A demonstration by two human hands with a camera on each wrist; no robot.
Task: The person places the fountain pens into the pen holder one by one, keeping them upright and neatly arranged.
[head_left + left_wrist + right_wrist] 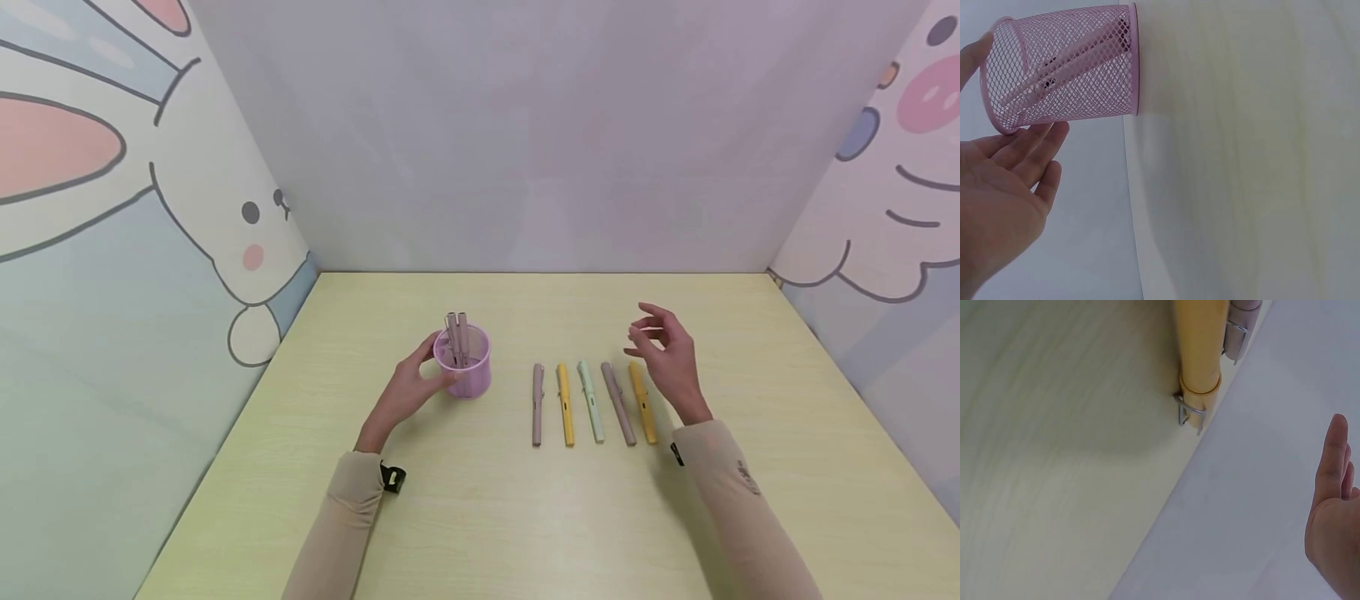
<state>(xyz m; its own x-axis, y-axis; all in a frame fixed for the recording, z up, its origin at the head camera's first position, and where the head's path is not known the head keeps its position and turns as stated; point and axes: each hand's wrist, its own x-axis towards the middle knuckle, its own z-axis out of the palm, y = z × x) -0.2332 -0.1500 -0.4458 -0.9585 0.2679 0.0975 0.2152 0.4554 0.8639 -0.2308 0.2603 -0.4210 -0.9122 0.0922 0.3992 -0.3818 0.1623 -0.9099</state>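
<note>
Head view: a round pink wire-mesh pen cup (480,383), two slim mauve pens (462,335) leaning inside, stands left on the pale wooden table (495,533), the left hand (408,387) pinching its rim between thumb and fingers. Rightward lie five capped pens (591,402) in mauve, yellow and mint; the right hand (670,358), fingers loosely bent, hovers near the rightmost one's far end.

2 beige-sleeved forearms (330,529) reach forward, well apart. The left hand (405,392) grips with thumb and fingers parted; the right hand (671,360) hovers, fingers loosely bent.
</note>
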